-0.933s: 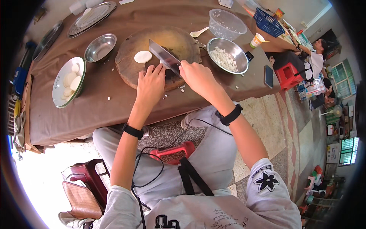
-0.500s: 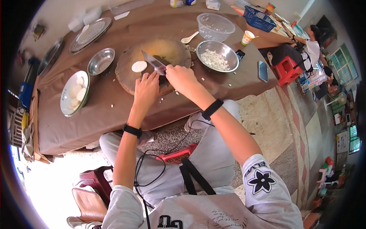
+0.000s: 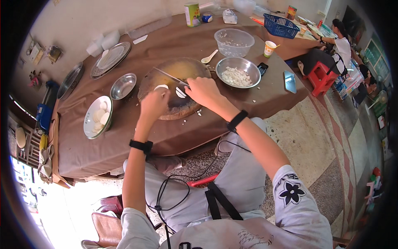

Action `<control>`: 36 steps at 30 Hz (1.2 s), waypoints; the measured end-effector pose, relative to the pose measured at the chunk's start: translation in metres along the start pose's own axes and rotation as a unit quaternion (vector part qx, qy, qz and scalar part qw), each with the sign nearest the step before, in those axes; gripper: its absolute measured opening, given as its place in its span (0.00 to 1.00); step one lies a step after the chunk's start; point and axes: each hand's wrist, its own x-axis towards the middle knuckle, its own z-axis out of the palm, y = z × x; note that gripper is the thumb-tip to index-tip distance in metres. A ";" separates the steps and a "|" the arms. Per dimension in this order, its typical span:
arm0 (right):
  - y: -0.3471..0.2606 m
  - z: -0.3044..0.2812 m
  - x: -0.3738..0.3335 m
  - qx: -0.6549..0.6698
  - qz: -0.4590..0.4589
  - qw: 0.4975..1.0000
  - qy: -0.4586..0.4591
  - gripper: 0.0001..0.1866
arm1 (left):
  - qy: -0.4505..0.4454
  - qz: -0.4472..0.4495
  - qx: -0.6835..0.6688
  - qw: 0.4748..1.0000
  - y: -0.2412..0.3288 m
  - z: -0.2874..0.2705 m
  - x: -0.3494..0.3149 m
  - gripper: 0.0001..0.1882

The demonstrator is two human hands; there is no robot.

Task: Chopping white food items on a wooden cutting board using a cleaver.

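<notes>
The white round (image 3: 161, 87) I am watching lies on the wooden board (image 3: 185, 67), partly hidden beneath the fingers of the left hand (image 3: 154, 101); that hand is curled over it, and I cannot tell from here how firmly it grips or how far the fingers close; just to its right lie white slices (image 3: 180, 92), apart from the round and near the right hand (image 3: 202, 89), which is closed around the handle of the knife (image 3: 169, 76); the blade slants away to the far left, seen almost edge-on, and I cannot tell whether it touches the wood; to cut well here, I would keep the left fingertips tucked back with the knuckles toward the steel, hold the round flat, and make even, straight strokes, since the smooth piece would probably slide if pressed lightly; I would also keep the slices out from under the right knuckles; beyond the board, the white bowl (image 3: 88, 125) of more rounds stands to the left, a bare metal bowl (image 3: 123, 87) nearer, and a second metal bowl (image 3: 254, 74) with chopped white bits (image 3: 236, 76) to the right, all on the brown-covered table (image 3: 85, 155).
</notes>
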 end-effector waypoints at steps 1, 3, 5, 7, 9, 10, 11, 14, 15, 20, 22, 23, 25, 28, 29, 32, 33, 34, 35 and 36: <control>0.006 -0.007 -0.005 0.002 0.001 1.000 0.002 0.12 | 0.006 -0.095 0.009 0.995 0.009 -0.019 0.004 0.13; 0.021 -0.017 -0.014 -0.068 -0.082 0.994 0.029 0.10 | 0.039 -0.092 -0.018 0.995 0.018 -0.044 0.017 0.13; 0.027 -0.015 -0.022 -0.101 -0.113 0.988 0.041 0.06 | 0.032 -0.028 0.000 0.999 0.017 -0.052 0.030 0.14; 0.027 -0.013 -0.031 -0.168 -0.149 0.974 0.027 0.05 | 0.017 0.168 0.002 0.986 0.012 -0.052 0.041 0.16; 0.034 -0.012 -0.040 -0.187 -0.169 0.967 0.036 0.05 | -0.071 0.114 -0.027 0.991 0.013 -0.042 0.057 0.25; 0.036 -0.011 -0.042 -0.204 -0.188 0.960 0.046 0.06 | -0.147 0.101 -0.080 0.981 0.013 -0.034 0.066 0.25; 0.039 -0.009 -0.043 -0.203 -0.189 0.960 0.046 0.06 | -0.222 0.087 -0.133 0.962 0.012 -0.027 0.074 0.25; 0.048 -0.007 -0.046 -0.254 -0.210 0.943 0.057 0.16 | -0.360 0.025 -0.210 0.909 0.002 -0.003 0.094 0.26; 0.051 -0.008 -0.048 -0.268 -0.210 0.939 0.057 0.15 | -0.363 0.027 -0.210 0.907 0.001 0.003 0.099 0.26; 0.060 -0.015 -0.067 -0.273 -0.200 0.939 0.059 0.15 | -0.368 0.012 -0.192 0.910 0.000 0.020 0.116 0.25; 0.056 -0.023 -0.077 -0.257 -0.175 0.950 0.026 0.15 | -0.365 0.013 -0.189 0.912 -0.013 0.027 0.121 0.24; 0.054 -0.024 -0.080 -0.255 -0.179 0.950 0.025 0.15 | -0.361 0.011 -0.183 0.914 -0.022 0.031 0.122 0.23; 0.058 -0.027 -0.092 -0.232 -0.164 0.958 0.032 0.08 | -0.363 -0.017 -0.164 0.917 -0.018 0.035 0.125 0.22; 0.059 -0.039 -0.122 -0.205 -0.115 0.971 0.043 0.09 | -0.340 0.012 -0.130 0.931 -0.019 0.036 0.121 0.20; 0.057 -0.045 -0.130 -0.203 -0.118 0.971 0.040 0.09 | -0.315 0.070 -0.117 0.939 -0.022 0.036 0.116 0.19; 0.057 -0.069 -0.156 -0.115 -0.037 0.992 0.026 0.11 | -0.269 0.150 -0.118 0.944 -0.025 0.043 0.106 0.19; 0.056 -0.071 -0.165 -0.090 0.032 0.995 0.036 0.11 | -0.268 0.147 -0.120 0.944 -0.027 0.045 0.103 0.19; 0.056 -0.072 -0.170 -0.064 0.100 0.992 0.045 0.11 | -0.249 0.191 -0.109 0.943 -0.029 0.047 0.100 0.22; 0.058 -0.073 -0.172 -0.064 0.098 0.992 0.042 0.11 | -0.229 0.233 -0.097 0.940 -0.031 0.048 0.097 0.24; 0.061 -0.074 -0.176 -0.039 0.150 0.987 0.049 0.10 | -0.230 0.232 -0.099 0.940 -0.031 0.049 0.095 0.24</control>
